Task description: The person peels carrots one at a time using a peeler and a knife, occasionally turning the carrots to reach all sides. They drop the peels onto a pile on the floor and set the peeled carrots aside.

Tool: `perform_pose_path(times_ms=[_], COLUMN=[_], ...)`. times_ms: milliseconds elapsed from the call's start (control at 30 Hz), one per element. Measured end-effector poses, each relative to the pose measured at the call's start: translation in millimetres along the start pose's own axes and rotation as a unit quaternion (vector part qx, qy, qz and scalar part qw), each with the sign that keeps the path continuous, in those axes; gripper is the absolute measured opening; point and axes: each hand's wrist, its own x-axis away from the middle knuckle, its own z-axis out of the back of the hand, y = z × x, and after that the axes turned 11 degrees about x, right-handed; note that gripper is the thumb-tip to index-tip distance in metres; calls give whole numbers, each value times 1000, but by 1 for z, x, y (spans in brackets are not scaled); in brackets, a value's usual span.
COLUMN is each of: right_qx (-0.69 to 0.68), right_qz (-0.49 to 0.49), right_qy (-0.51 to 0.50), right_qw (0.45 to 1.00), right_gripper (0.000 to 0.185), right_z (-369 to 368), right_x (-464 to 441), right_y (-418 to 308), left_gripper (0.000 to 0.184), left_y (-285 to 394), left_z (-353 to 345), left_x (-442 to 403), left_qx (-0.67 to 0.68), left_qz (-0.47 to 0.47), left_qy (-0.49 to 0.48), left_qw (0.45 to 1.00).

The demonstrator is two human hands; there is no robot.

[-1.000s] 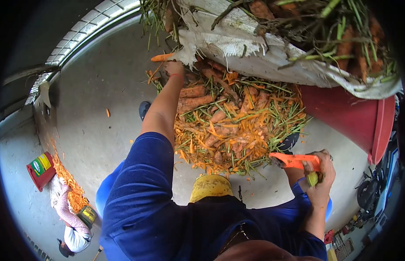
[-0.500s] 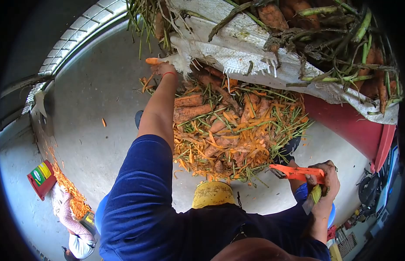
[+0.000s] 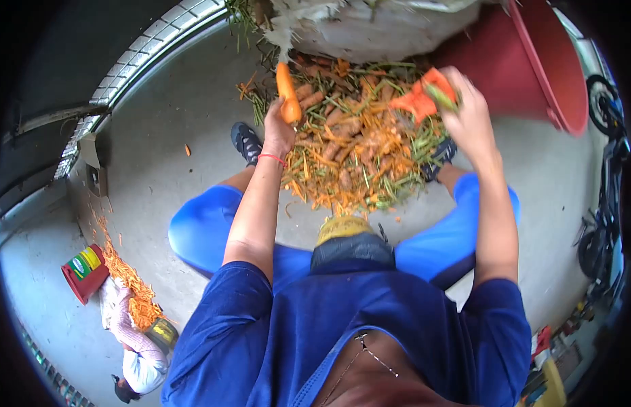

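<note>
In my left hand [image 3: 279,132], which wears a red wrist string, is a smooth, bright orange carrot [image 3: 288,91]; my fingers close round its lower end. My right hand [image 3: 470,105] grips an orange peeler [image 3: 417,102], blurred by motion, and a yellow-green piece [image 3: 440,97] shows against its handle. Both hands are raised over the heap, apart from each other. Below and between them lies a heap of carrots, orange peelings and green stems [image 3: 356,146]. Dirt still coats several of the carrots in it.
A white woven sack [image 3: 390,30] lies beyond the heap, beside a tilted red bin [image 3: 505,68]. My shoes flank the heap. A yellow seat [image 3: 344,228] is under me. At left, another person [image 3: 142,359] works by a peelings pile [image 3: 135,292] and a red bucket [image 3: 85,273].
My left hand has come back from the heap's far left edge, bringing the carrot nearer. My right hand has risen forward with the peeler from low at the right. The view has shifted.
</note>
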Motion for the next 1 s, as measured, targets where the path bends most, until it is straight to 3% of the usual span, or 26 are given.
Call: perform_pose_path(times_ms=[133, 200, 267, 333, 433, 467, 600, 733, 1000], right_qx=[-152, -255, -380, -471, -433, -423, -402, -439, -436], right_qz=[-92, -73, -117, -137, -120, -118, -124, -123, -133], right_qy=[24, 61, 31, 0, 35, 34, 105, 55, 49], right_qw=[984, 962, 917, 871, 893, 898, 901, 889, 889], right_gripper=[34, 36, 33, 30, 29, 28, 27, 27, 29], right_z=[6, -8, -9, -5, -1, -2, -19, -12, -15], right_x=[2, 7, 12, 18, 22, 22, 16, 7, 1], right_y=[-19, -15, -18, -26, -49, -52, -48, -35, -30], left_gripper=[45, 42, 39, 38, 38, 38, 35, 37, 41], left_y=[-5, 1, 12, 14, 9, -2, -23, -22, -27], left_z=[-72, -103, -126, -142, -148, -153, -180, -184, -192], left_x=[71, 101, 124, 144, 138, 135, 127, 122, 140], left_qx=[-18, 4, 18, -18, -19, -44, 15, 22, -31], left_qz=[31, 36, 75, 49, 24, -19, -35, -32, -58], left_qy=[-144, -154, -212, -169, -212, -189, -173, -182, -210], left_qw=[989, 987, 974, 984, 977, 981, 984, 983, 975])
